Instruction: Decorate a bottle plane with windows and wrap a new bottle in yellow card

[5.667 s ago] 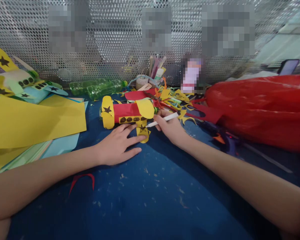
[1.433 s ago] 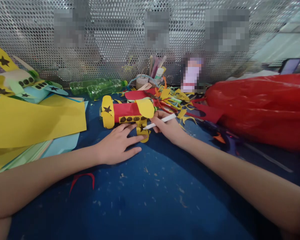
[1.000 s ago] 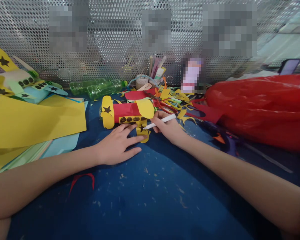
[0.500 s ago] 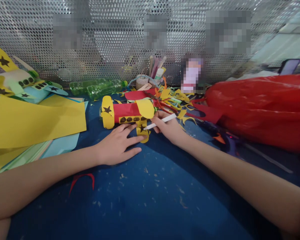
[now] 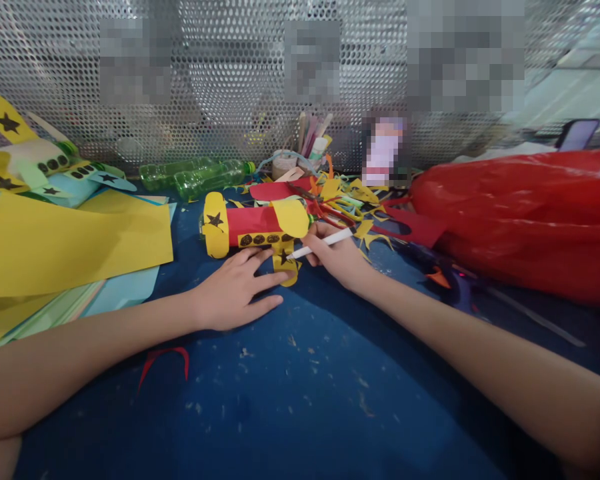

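- The blue surface (image 5: pixel 300 407) is strewn with paper scraps (image 5: pixel 364 191).
- A red bag (image 5: pixel 520 227) is laid at the right.
- Yellow paper (image 5: pixel 75 243) is stacked at the left.
- A toy plane (image 5: pixel 250 220) is set between them.
- The left grip (image 5: pixel 234 291) is spread loose, laid across the plane's yellow wing (image 5: pixel 277 265).
- The right grip (image 5: pixel 341 257) is closed round a white pen (image 5: pixel 337 237), tip at the wing's star (image 5: pixel 283 257).

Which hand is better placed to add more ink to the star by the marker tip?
Probably the right hand: it holds the marker, with its tip at the star on the yellow flap. The left hand lies spread, partly over that flap, without a marker.
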The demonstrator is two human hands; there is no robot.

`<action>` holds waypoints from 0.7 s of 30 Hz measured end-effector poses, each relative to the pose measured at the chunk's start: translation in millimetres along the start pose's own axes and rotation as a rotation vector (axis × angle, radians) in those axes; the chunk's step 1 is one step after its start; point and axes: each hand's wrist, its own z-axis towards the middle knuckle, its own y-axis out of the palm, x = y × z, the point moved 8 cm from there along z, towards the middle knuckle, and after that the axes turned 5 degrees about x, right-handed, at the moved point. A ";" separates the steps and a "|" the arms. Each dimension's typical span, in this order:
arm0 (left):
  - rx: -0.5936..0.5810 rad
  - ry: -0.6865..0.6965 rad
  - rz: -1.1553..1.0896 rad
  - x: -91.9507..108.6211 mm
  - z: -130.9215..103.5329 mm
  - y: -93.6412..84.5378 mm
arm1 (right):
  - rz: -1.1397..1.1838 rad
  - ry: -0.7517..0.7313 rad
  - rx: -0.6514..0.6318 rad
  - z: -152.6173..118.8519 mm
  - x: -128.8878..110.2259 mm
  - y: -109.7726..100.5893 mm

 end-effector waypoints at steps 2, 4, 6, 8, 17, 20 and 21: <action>0.001 0.001 -0.001 0.0 0.1 -0.1 | 0.007 0.005 0.001 0.1 0.4 0.1; -0.005 -0.001 -0.004 0.0 -0.1 0.4 | 0.015 0.012 0.028 0.4 0.8 -1.7; -0.009 -0.005 -0.004 -0.1 -0.2 0.7 | 0.032 0.016 0.084 0.5 0.9 -6.0; -0.011 -0.007 -0.002 0.0 -0.2 0.8 | 0.039 0.021 0.131 0.5 1.6 -9.9; -0.008 0.006 -0.002 0.7 0.2 0.5 | -0.050 0.040 0.107 1.1 4.0 -9.4; -0.004 0.008 -0.005 0.6 0.3 0.4 | -0.057 0.045 0.092 1.1 4.2 -8.2; -0.005 0.010 -0.005 0.7 0.4 0.4 | -0.055 0.042 0.088 1.1 4.1 -7.9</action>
